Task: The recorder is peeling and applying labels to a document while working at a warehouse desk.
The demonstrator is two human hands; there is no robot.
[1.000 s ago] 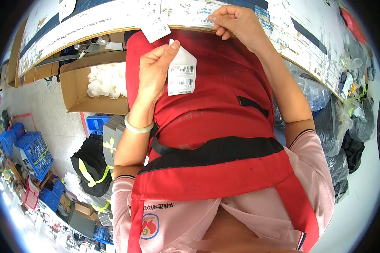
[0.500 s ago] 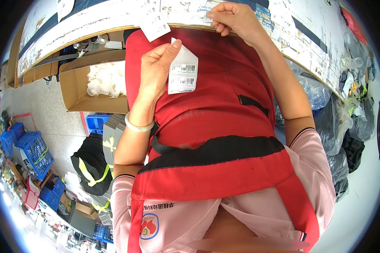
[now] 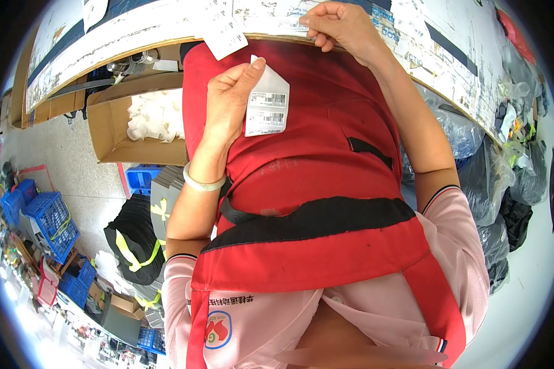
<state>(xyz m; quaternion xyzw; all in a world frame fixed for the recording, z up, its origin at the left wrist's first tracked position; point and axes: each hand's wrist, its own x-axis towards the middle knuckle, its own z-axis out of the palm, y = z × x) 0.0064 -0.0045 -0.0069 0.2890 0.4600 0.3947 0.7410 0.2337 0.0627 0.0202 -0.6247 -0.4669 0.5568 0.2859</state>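
Note:
My left hand (image 3: 231, 92) is closed, thumb over fingers, on a strip of white barcode labels (image 3: 268, 111). The strip hangs in front of the red apron (image 3: 326, 111), its upper corner folded or cut to a slant. At the table's near edge my right hand (image 3: 338, 27) is closed in a pinch, thumb against forefinger. A small printed label (image 3: 290, 26) lies right by those fingertips; I cannot tell whether they grip it. Between the hands, another white label strip (image 3: 228, 40) droops over the table edge.
The worn white table (image 3: 135, 27) spans the far side. Under it on the left stands a cardboard box (image 3: 114, 132) with crumpled white paper. Blue crates (image 3: 49, 224) and strapped black bundles (image 3: 132, 237) sit farther left. Clear plastic bags (image 3: 474, 178) crowd the right.

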